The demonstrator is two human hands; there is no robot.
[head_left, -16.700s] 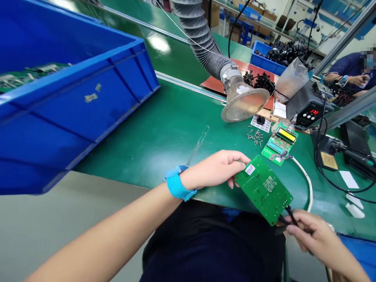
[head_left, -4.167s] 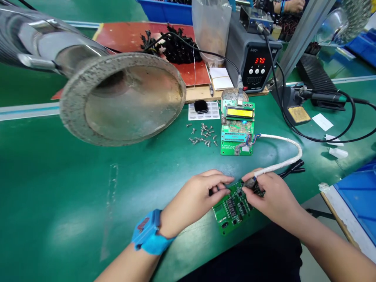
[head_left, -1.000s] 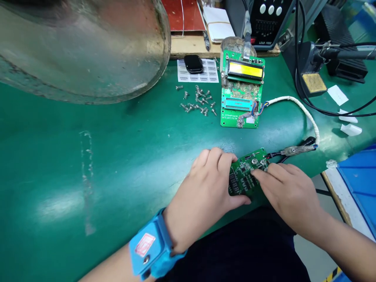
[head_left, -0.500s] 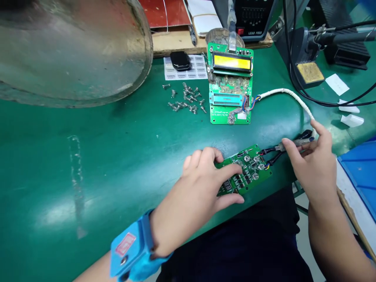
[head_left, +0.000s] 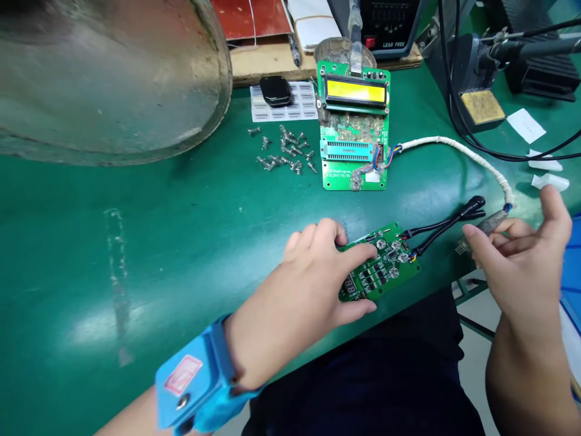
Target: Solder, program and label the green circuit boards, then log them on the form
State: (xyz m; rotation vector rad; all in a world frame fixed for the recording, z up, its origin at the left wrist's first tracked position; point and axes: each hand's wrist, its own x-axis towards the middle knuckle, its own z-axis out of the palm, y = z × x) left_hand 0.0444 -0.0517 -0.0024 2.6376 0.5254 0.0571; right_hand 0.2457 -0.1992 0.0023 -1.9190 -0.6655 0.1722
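My left hand (head_left: 318, 275) grips a green circuit board (head_left: 385, 266) by its left part, thumb and fingers at its edges; a digit display shows partly under the hand. Two short black cables (head_left: 442, 228) run from the board's right end. Off to the right, my right hand (head_left: 521, 248) pinches a grey pin connector (head_left: 492, 224), its metal pins pointing down-left, apart from the board. A white wrapped cable (head_left: 485, 160) joins this connector to a green programmer board (head_left: 333, 175) with a lit yellow screen (head_left: 356, 91) and a teal socket (head_left: 347, 150).
Several small springs (head_left: 288, 148) lie left of the programmer board, below a label sheet (head_left: 302, 103) with a black rounded object (head_left: 275, 91). A large round lamp or magnifier (head_left: 113, 79) overhangs the upper left. A soldering iron stand (head_left: 481, 109) and black cords occupy the right.
My right hand has moved right and slightly down with the pin connector, away from the board and its black cables. My left hand stays on the circuit board.
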